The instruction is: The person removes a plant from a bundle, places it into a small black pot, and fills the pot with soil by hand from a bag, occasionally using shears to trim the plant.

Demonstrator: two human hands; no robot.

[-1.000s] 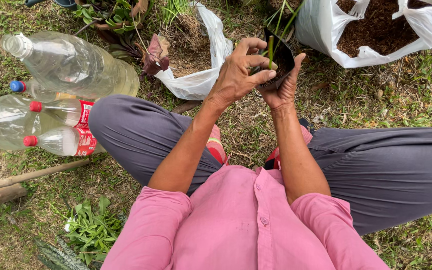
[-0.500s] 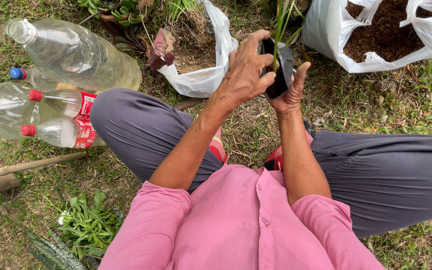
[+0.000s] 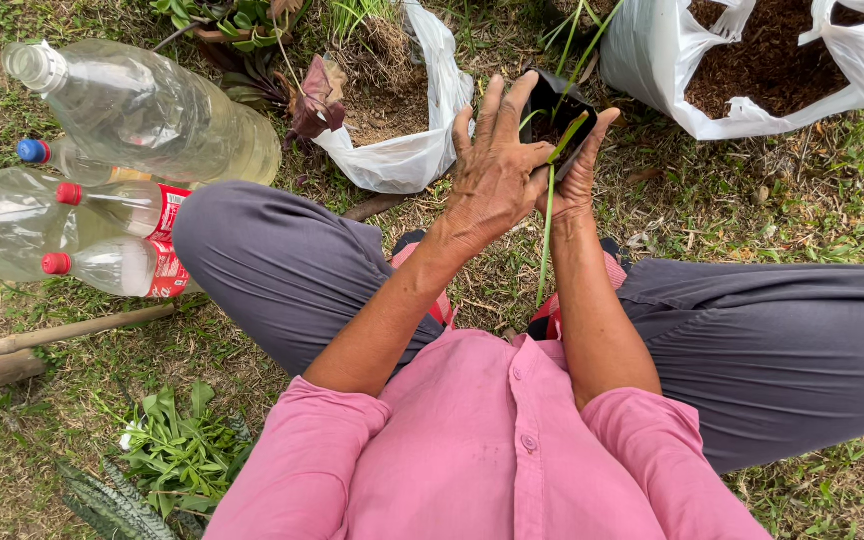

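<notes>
Grass and dry straw, person seated cross-legged. Small black pot (image 3: 564,112) sits far centre, above the knees, cupped from the right by the right hand (image 3: 580,172), fingers curled around its wall. Left hand (image 3: 493,172) has fingers spread wide, palm against the pot's near side, gripping nothing. A thin green blade (image 3: 550,205) hangs down from the pot. The pot looks light, thin and flexible; best held by the sides, not the fragile leaf. Far left: clear plastic bottles (image 3: 142,110), red and blue caps, red labels. White bags of soil (image 3: 772,60) far right and centre.
</notes>
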